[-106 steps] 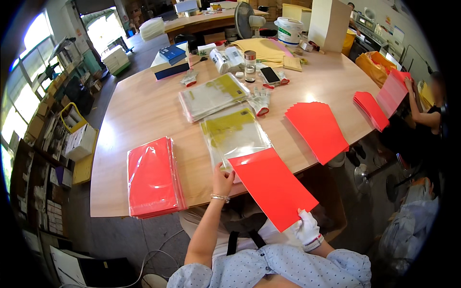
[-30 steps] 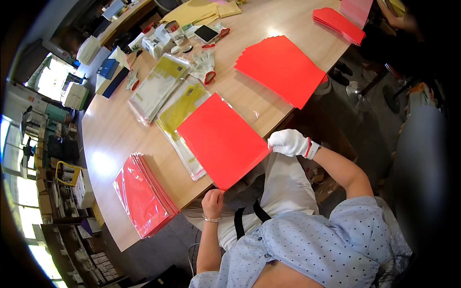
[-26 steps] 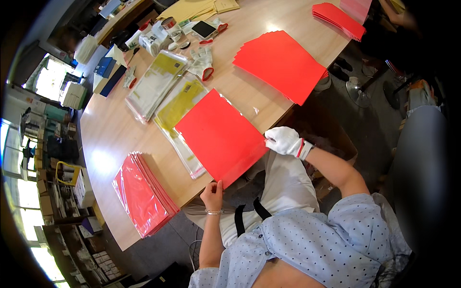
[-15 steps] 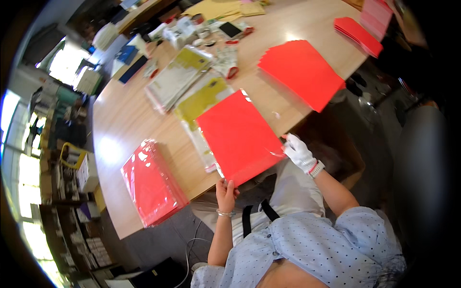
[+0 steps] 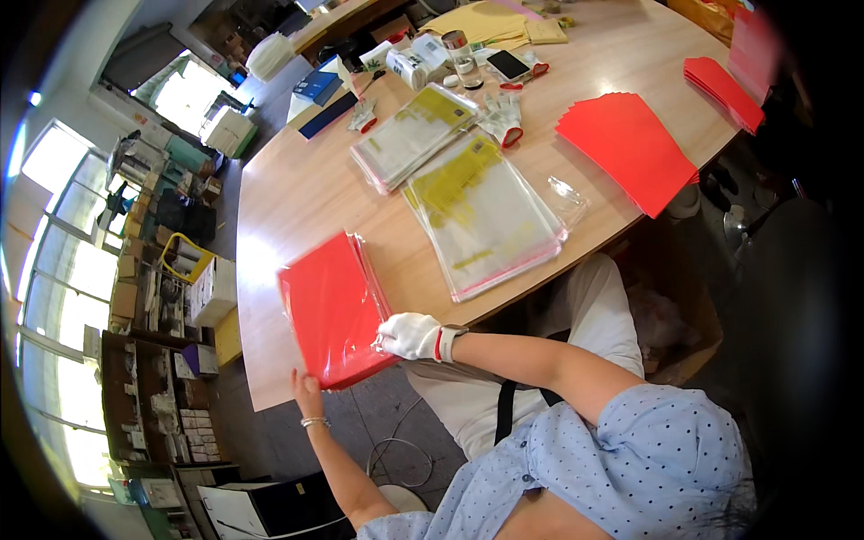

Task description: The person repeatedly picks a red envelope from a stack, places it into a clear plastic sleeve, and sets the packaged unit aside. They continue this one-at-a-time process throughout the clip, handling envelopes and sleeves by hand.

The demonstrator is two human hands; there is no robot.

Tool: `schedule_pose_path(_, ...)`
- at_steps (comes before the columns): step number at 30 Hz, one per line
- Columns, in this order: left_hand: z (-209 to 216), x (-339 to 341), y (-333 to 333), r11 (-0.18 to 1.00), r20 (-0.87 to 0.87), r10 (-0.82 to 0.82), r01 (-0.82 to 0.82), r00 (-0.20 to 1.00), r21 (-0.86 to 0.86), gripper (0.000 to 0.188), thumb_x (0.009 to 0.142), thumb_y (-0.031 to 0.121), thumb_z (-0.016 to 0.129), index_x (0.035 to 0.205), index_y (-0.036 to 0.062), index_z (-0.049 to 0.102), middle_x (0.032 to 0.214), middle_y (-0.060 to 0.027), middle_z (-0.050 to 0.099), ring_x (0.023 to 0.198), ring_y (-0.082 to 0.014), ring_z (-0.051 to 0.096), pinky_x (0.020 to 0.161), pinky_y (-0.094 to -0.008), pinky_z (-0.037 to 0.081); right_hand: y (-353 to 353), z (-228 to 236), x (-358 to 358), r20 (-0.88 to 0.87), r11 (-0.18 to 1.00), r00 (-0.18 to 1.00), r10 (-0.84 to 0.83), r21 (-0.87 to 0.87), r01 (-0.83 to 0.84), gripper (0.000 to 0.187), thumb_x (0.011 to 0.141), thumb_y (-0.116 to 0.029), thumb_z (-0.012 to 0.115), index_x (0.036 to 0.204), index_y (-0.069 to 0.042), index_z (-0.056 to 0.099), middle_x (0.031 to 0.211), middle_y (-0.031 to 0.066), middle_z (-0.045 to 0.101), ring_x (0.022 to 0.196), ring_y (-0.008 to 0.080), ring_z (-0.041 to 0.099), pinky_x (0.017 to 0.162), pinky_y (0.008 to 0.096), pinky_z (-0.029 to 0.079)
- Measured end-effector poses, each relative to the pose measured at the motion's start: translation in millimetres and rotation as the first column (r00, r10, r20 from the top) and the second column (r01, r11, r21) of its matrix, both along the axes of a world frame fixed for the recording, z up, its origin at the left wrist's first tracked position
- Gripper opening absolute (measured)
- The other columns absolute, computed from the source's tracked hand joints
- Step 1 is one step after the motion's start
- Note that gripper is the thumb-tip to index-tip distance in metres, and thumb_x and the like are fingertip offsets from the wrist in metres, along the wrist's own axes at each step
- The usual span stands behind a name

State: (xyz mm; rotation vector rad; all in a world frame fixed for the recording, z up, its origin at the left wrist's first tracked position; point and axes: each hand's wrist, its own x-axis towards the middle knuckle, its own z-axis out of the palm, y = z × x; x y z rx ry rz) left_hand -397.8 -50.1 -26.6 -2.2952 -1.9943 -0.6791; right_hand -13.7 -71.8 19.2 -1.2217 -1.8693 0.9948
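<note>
A red sheet in a clear plastic sleeve (image 5: 331, 301) lies over the stack of similar sleeved sheets at the table's left front edge. With a white glove on, my right hand (image 5: 412, 337) is closed on the sleeve's right edge near the front corner. My bare left hand (image 5: 307, 385) grips the sheet at its front left corner, just off the table edge. To the right lies a pile of empty clear sleeves with yellow-green print (image 5: 486, 211). A second pile of such sleeves (image 5: 418, 135) is behind it. Fanned loose red sheets (image 5: 627, 148) rest farther right.
At the back are white gloves with red cuffs (image 5: 502, 119), a phone (image 5: 508, 64), a glass jar (image 5: 463, 63) and yellow envelopes (image 5: 481, 25). More red sheets (image 5: 723, 90) lie at the far right. An open carton (image 5: 684, 351) stands below the table's edge.
Both hands have moved left with the sleeved red sheet, from over the printed sleeves to the stack at left. The pile of empty sleeves is now uncovered. The view has shifted.
</note>
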Motion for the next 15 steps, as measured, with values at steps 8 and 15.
schedule_pose_path(8, 45.3, 148.6, 16.9, 0.993, -0.153, -0.010, -0.008, 0.988, -0.120, 0.054, 0.090, 0.025, 0.046, 0.140, 0.0120, 0.032, 0.149, -0.0075, 0.024, 0.137, -0.0307, 0.020, 0.105, -0.0567, 0.020, 4.9, -2.8, 5.1, 0.116, 0.999, 0.993, 0.028, -0.020, -0.026, 0.026, 0.086, -0.027, 0.048, 0.094, -0.006, 0.062, 0.084, 0.0149, 0.065, 0.083, 0.0330, 0.063, 0.073, 0.0421, 0.049)
schedule_pose_path(15, 28.2, 173.1, 24.3, 0.955, -0.241, -0.001, -0.070, 0.971, -0.288, 0.050, 0.095, 0.037, 0.037, 0.140, 0.0162, 0.034, 0.150, -0.0017, 0.023, 0.139, -0.0259, 0.015, 0.107, -0.0549, 0.016, -88.1, -15.4, 160.5, -0.454, 0.925, 0.824, -0.339, -0.320, 0.204, 0.017, 0.088, -0.011, 0.057, 0.100, -0.001, 0.062, 0.086, 0.0079, 0.066, 0.079, 0.0118, 0.062, 0.070, 0.0268, 0.050)
